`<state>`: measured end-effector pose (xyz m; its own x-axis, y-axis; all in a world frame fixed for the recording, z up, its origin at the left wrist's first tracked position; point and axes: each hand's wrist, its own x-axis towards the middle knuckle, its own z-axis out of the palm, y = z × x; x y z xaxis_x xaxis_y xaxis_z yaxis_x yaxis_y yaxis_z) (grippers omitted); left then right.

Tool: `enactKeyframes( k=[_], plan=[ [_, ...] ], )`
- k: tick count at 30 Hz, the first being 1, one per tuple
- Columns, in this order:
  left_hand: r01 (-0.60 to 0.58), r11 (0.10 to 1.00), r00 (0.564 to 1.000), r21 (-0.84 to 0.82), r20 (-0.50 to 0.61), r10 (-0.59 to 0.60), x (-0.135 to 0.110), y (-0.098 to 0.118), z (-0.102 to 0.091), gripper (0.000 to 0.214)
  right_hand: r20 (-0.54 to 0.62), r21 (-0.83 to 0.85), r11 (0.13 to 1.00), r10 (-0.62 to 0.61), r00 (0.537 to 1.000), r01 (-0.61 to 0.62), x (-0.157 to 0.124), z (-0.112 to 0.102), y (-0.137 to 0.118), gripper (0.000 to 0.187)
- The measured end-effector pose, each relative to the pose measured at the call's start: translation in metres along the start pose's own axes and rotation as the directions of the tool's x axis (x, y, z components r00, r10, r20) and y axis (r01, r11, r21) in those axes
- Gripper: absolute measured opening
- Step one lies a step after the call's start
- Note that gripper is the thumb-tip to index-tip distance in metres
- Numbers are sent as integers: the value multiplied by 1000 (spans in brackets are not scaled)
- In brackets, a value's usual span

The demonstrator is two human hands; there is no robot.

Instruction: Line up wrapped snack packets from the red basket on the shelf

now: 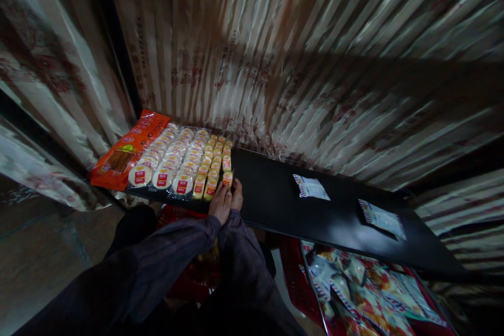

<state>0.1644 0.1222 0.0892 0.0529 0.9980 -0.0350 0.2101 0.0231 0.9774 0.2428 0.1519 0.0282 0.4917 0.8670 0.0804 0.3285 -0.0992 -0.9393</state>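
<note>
My left hand and my right hand are pressed side by side at the front edge of a black shelf. Their fingers are closed together on the nearest small yellow packet, the front one in a column of yellow packets. To the left lie rows of round white packs with red labels in clear wrap. An orange bag lies at the shelf's far left end. Both my sleeves are dark.
Two flat white sachets lie further right on the shelf. Below it, a red basket holds several mixed snack packs. Striped, stained sheeting forms the wall behind. Bare floor shows at the left.
</note>
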Motion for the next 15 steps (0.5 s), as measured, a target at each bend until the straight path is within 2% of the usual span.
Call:
enactKeyframes(
  k=[9, 15],
  plan=[
    [-44, 998, 999, 34, 5, 44, 7, 2, 6, 46, 8, -31, 999, 8, 1000, -8, 15, 1, -5, 47],
    [-72, 997, 997, 27, 33, 71, 14, 5, 3, 47, 41, -13, 1000, 13, 999, -13, 28, 6, -9, 47]
  ],
)
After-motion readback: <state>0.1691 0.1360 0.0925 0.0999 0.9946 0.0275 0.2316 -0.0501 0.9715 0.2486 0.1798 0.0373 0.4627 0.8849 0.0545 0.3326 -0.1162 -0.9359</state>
